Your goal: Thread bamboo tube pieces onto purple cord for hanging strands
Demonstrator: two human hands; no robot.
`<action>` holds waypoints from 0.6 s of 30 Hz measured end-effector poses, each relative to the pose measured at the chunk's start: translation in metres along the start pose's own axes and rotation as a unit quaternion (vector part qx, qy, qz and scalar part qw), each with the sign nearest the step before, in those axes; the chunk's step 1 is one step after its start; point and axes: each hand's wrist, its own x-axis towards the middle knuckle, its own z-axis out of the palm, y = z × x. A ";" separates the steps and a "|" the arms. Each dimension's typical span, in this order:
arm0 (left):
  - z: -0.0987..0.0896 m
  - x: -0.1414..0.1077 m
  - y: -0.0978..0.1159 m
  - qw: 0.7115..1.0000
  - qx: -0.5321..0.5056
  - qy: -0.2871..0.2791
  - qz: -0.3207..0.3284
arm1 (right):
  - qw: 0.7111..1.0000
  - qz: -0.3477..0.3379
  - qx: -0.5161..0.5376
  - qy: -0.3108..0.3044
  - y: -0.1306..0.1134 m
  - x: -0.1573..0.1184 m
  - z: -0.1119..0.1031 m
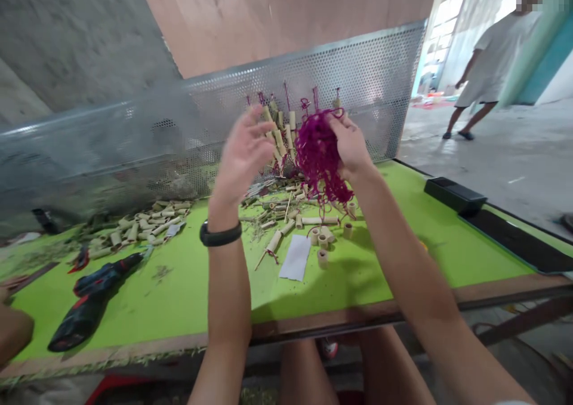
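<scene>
My right hand grips a tangled bunch of purple yarn, raised over the green tabletop with loose strands dangling. To its left my left hand is lifted, fingers spread and slightly blurred, with nothing visible in it. Behind both hands, bamboo pieces hang on purple strings from a perforated metal panel. Below lie loose bamboo tubes, a tube with a thin stick through it and a white slip of paper.
On the left are a cordless drill and a heap of bamboo tubes. Another person's arm rests at the left edge. A black box and a dark flat device lie right. A person stands in the background.
</scene>
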 end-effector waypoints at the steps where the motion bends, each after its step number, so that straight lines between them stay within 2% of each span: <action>1: 0.014 0.004 -0.005 1.000 0.003 -0.029 -0.010 | 0.999 0.003 -0.006 -0.039 -0.004 -0.007 0.003; 4: 0.044 0.012 -0.025 0.998 0.018 -0.058 -0.008 | 0.988 0.022 -0.050 -0.144 -0.015 -0.023 0.009; 6: 0.051 0.014 -0.039 0.998 0.016 -0.055 -0.009 | 0.984 0.029 -0.072 -0.160 -0.017 -0.028 0.010; 10: 0.039 0.018 -0.063 0.999 -0.033 -0.008 -0.015 | 0.988 0.032 -0.091 -0.121 -0.014 -0.023 0.004; 12: 0.030 0.021 -0.074 0.996 -0.080 0.048 -0.010 | 0.978 0.046 -0.132 -0.152 -0.013 -0.019 -0.003; 15: 0.022 0.025 -0.091 0.980 -0.157 0.124 -0.015 | 0.932 0.085 -0.221 -0.274 -0.011 -0.019 -0.009; 18: 0.020 0.027 -0.104 0.966 -0.198 0.164 -0.022 | 0.872 0.106 -0.260 -0.400 -0.004 -0.022 -0.002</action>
